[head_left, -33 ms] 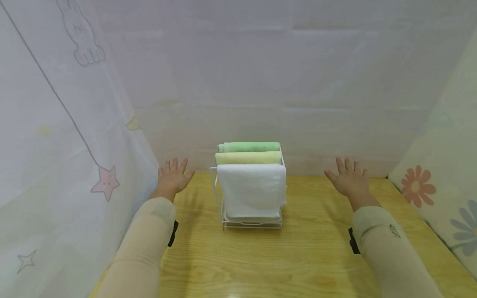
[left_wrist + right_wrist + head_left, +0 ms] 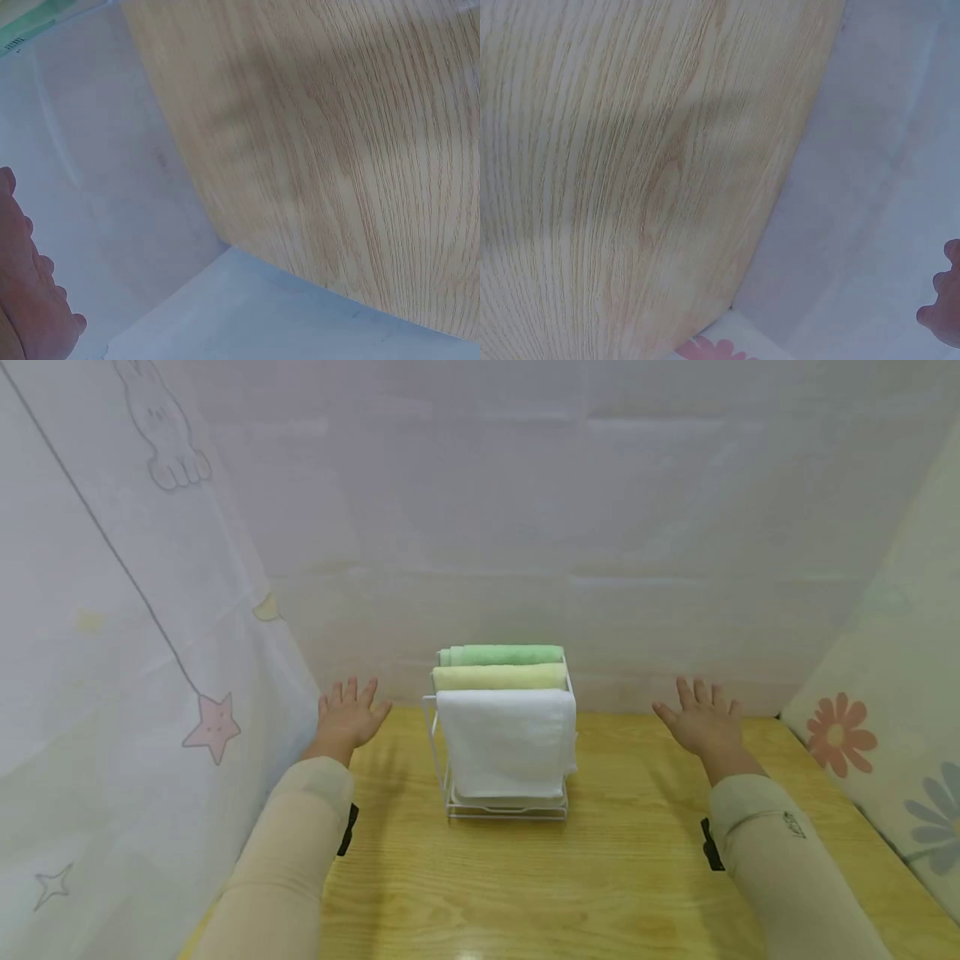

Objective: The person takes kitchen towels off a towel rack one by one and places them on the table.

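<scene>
In the head view a white wire rack stands at the middle of the table. Over its bars hang a white towel in front, a pale yellow towel behind it and a green towel at the back. My left hand is held out left of the rack, fingers spread and holding nothing. On the other side, apart from the rack, my right hand is likewise spread and bare. Only part of the left hand shows in its wrist view, and fingertips of the right hand in the other.
The wood-grain table reaches back to a pale cloth wall. Side cloths with a pink star on the left and a red flower on the right close in the space. Each forearm carries a dark strap piece below the sleeve.
</scene>
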### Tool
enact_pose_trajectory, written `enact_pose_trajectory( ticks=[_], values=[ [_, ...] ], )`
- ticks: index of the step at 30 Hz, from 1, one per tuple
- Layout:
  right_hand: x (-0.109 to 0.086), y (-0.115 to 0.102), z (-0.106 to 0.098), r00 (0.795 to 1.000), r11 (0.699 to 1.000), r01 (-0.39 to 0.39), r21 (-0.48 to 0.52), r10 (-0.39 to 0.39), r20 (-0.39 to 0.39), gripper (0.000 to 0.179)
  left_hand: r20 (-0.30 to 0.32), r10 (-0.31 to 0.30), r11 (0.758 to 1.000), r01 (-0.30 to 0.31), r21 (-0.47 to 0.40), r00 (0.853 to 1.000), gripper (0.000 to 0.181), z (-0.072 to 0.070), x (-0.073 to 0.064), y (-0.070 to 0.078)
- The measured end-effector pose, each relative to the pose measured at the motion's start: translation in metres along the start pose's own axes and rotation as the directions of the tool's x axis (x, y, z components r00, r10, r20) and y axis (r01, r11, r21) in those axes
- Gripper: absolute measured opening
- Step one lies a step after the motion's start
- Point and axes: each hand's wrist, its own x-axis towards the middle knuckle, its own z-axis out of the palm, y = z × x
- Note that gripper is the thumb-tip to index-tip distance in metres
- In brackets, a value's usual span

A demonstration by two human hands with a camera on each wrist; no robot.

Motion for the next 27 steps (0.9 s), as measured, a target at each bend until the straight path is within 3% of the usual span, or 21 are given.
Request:
enact_pose_trajectory(
  ticks=[10, 17, 22, 27],
  values=[
    [-0.001, 0.000, -0.001, 0.999, 1.000, 0.002, -0.015, -0.002, 0.040, 0.098, 0.007, -0.013, 1.000, 0.013, 0.004, 1.000, 0.077, 0.005, 0.002, -0.002],
    [-0.002, -0.005, -0.007, 1.000, 1.000, 0.031, -0.002, -0.031, 0.008, 0.091, -0.014, 0.006, 1.000, -0.006, -0.023, 1.000, 0.078, 0.011, 0.003, -0.001],
    [-0.007, -0.018, -0.012, 0.995, 0.995, 0.095, 0.021, -0.094, -0.035, 0.088, -0.050, 0.088, 0.992, -0.092, -0.083, 0.995, 0.075, 0.026, -0.004, 0.000],
    [-0.014, -0.037, -0.019, 0.985, 0.981, 0.158, 0.112, -0.148, -0.089, 0.087, -0.134, 0.185, 0.956, -0.210, -0.204, 0.973, 0.071, 0.048, -0.014, -0.003]
  ],
)
